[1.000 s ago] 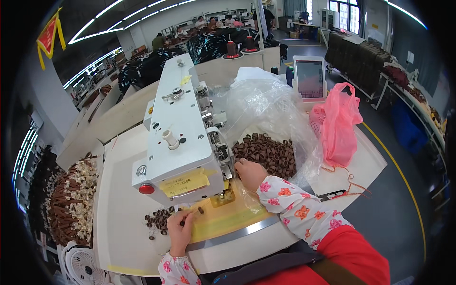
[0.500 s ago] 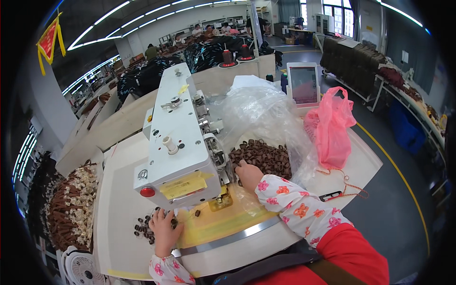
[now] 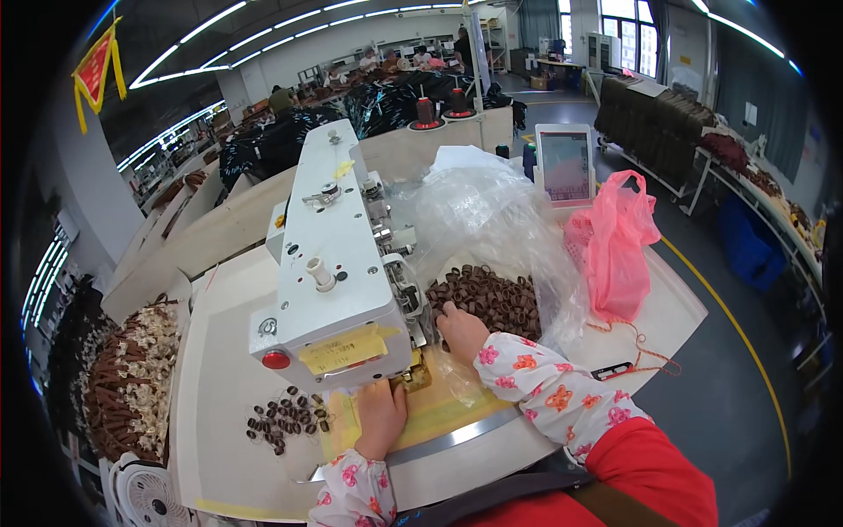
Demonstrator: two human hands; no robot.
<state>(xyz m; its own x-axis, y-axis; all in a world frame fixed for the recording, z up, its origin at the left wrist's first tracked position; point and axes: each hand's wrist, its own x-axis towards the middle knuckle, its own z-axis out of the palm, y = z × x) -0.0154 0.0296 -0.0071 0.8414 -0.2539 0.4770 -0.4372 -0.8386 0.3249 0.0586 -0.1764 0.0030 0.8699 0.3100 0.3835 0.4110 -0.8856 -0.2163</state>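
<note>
1. Brown loops (image 3: 509,303) lay in a thick heap just to the right of the sewing machine (image 3: 334,255), partly inside a clear plastic bag (image 3: 492,206).
2. A scatter of small dark loops (image 3: 285,417) lay on the table (image 3: 219,351), to the left of the sewing machine's front end.
3. The person's left hand (image 3: 381,417) was at the front of the sewing machine, its fingers close together and their tips partly hidden beneath the machine's head; one could not tell whether they held anything.
4. The right hand (image 3: 462,332), to the right of the sewing machine, was at the heap's near edge with its fingers bent; whether it gripped a loop could not be told.
5. A pink bag (image 3: 619,255) stood farther right of the sewing machine, beyond the heap, with a screen (image 3: 565,165) behind it.
6. Nearer than the pink bag, also right of the sewing machine, lay a red-and-black tool (image 3: 612,371).
</note>
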